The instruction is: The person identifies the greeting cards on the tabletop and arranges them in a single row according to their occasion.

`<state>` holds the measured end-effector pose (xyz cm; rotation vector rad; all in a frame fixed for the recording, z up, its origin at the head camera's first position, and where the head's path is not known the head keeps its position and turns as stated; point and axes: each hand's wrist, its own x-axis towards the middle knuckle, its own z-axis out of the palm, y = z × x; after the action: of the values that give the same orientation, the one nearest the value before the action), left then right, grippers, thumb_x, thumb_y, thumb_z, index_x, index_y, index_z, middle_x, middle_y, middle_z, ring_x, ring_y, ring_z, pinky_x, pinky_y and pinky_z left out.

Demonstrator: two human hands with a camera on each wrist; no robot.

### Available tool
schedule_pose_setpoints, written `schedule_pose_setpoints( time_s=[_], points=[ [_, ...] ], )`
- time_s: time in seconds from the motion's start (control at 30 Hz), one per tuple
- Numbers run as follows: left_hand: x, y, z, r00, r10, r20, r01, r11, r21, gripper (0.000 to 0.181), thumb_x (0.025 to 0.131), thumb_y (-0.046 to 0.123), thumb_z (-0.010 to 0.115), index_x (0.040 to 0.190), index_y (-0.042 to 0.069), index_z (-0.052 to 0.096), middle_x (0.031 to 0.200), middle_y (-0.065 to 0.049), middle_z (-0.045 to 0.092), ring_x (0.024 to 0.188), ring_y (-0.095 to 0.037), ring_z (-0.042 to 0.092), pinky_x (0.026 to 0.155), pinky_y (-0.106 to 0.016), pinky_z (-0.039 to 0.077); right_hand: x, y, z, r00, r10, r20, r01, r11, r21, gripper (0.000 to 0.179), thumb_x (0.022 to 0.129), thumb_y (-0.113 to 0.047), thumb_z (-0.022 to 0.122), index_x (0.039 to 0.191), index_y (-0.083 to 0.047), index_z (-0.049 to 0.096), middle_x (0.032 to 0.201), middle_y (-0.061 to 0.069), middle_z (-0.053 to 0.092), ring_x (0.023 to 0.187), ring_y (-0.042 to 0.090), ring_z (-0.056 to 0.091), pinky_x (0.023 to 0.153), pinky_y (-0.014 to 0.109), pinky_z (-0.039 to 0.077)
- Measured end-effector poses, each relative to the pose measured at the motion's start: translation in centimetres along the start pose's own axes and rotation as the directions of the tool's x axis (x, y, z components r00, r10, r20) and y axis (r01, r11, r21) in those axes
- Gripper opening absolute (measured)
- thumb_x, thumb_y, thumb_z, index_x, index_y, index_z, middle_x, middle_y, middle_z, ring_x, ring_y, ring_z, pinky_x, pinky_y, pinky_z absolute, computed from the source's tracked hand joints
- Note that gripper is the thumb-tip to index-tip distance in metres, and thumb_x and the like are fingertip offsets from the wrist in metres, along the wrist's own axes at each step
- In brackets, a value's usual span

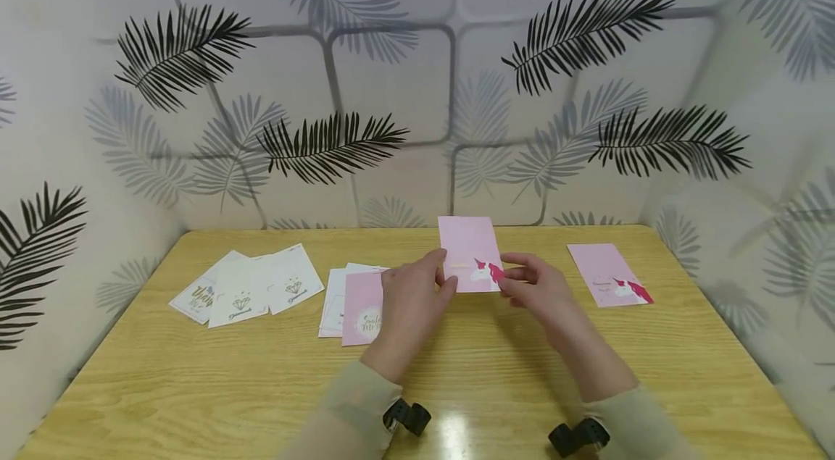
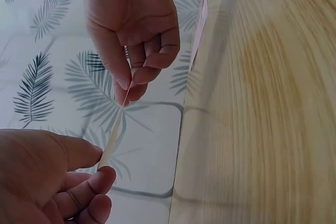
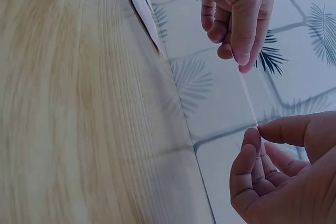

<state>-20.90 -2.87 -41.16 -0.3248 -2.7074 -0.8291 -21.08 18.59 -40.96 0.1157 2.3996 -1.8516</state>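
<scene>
Beige sleeves nearest, left hand and right hand pinch unicorn card by opposite long edges, long axis pointing away

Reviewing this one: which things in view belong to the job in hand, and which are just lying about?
In the job:
held card, between left hand and right hand
likely too, being similar: right card, middle cards, left cards

Seemingly just there, not handled:
wristbands
wall
table, only a surface under the loose cards
</scene>
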Motion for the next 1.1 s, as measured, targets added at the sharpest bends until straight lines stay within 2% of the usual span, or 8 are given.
schedule_pose_setpoints(
  time_s=[0.17,0.37,0.6,0.73,0.8,0.9,1.0,1.1],
  points=[
    [0.3,1.7,1.0,1.000,0.011,0.012,-0.011,1.000,0.019,0.035,0.102,0.023,0.081,0.134,0.009,0.076,0.069,0.011,0.059,0.075,-0.019,0.065,0.106,-0.060,0.043,-0.4,0.3,-1.9,1.000,-0.001,-0.012,0.001,0.999,-0.053,0.053,0.109,-0.011,0.070,0.159,-0.003,0.054,0.137,0.022,0.068,0.110,0.032,0.070,0.089,0.029,0.057],
    [0.6,3.4,2.3,0.998,0.009,0.061,-0.011,1.000,0.026,0.039,0.104,0.027,0.079,0.139,0.011,0.075,0.069,0.012,0.057,0.078,-0.019,0.064,0.105,-0.057,0.043,-0.8,0.9,-4.0,0.999,-0.027,-0.040,0.021,0.991,-0.134,0.052,0.108,-0.012,0.069,0.158,-0.001,0.057,0.136,0.022,0.067,0.109,0.030,0.072,0.085,0.025,0.057],
    [0.8,5.2,3.8,0.996,0.035,0.082,-0.039,0.998,0.049,0.034,0.105,0.028,0.078,0.136,0.014,0.076,0.070,0.011,0.056,0.081,-0.021,0.067,0.103,-0.058,0.044,-0.8,1.7,-6.1,0.996,-0.065,-0.067,0.047,0.971,-0.234,0.051,0.107,-0.012,0.070,0.155,0.002,0.059,0.135,0.022,0.067,0.106,0.027,0.070,0.082,0.022,0.056],
    [0.9,6.0,5.0,0.993,0.047,0.104,-0.055,0.996,0.076,0.031,0.106,0.030,0.077,0.133,0.016,0.077,0.073,0.010,0.063,0.088,-0.023,0.073,0.102,-0.057,0.045,-0.8,2.2,-7.2,0.992,-0.089,-0.085,0.061,0.955,-0.289,0.048,0.106,-0.011,0.072,0.151,0.004,0.062,0.130,0.022,0.069,0.102,0.025,0.070,0.078,0.022,0.056],
    [1.0,6.3,5.6,0.992,0.049,0.112,-0.058,0.995,0.083,0.031,0.106,0.030,0.077,0.134,0.018,0.077,0.078,0.009,0.069,0.092,-0.023,0.075,0.103,-0.056,0.045,-0.7,2.5,-7.7,0.990,-0.106,-0.092,0.072,0.947,-0.314,0.046,0.106,-0.010,0.072,0.148,0.006,0.063,0.128,0.023,0.070,0.099,0.024,0.070,0.076,0.023,0.056],
    [1.2,6.8,6.4,0.991,0.043,0.127,-0.055,0.994,0.094,0.032,0.106,0.031,0.076,0.136,0.020,0.077,0.099,0.006,0.080,0.102,-0.024,0.077,0.104,-0.055,0.045,-0.7,2.7,-8.4,0.988,-0.122,-0.095,0.084,0.938,-0.338,0.043,0.105,-0.009,0.073,0.144,0.007,0.066,0.127,0.024,0.071,0.097,0.024,0.070,0.074,0.023,0.056],
    [1.4,7.3,7.0,0.988,0.029,0.149,-0.045,0.994,0.102,0.034,0.106,0.033,0.077,0.138,0.021,0.077,0.119,0.005,0.082,0.109,-0.024,0.077,0.105,-0.054,0.045,-0.6,2.8,-9.0,0.987,-0.127,-0.103,0.079,0.922,-0.380,0.040,0.104,-0.011,0.074,0.140,0.006,0.069,0.128,0.024,0.072,0.101,0.028,0.069,0.075,0.025,0.056],
    [1.6,7.8,7.6,0.985,0.020,0.172,-0.038,0.994,0.106,0.033,0.106,0.033,0.076,0.138,0.022,0.077,0.126,0.006,0.080,0.111,-0.023,0.077,0.105,-0.053,0.045,-0.6,2.8,-9.6,0.987,-0.120,-0.109,0.059,0.893,-0.447,0.038,0.105,-0.015,0.074,0.138,0.003,0.072,0.131,0.023,0.073,0.107,0.033,0.068,0.079,0.030,0.055]
  ],
)
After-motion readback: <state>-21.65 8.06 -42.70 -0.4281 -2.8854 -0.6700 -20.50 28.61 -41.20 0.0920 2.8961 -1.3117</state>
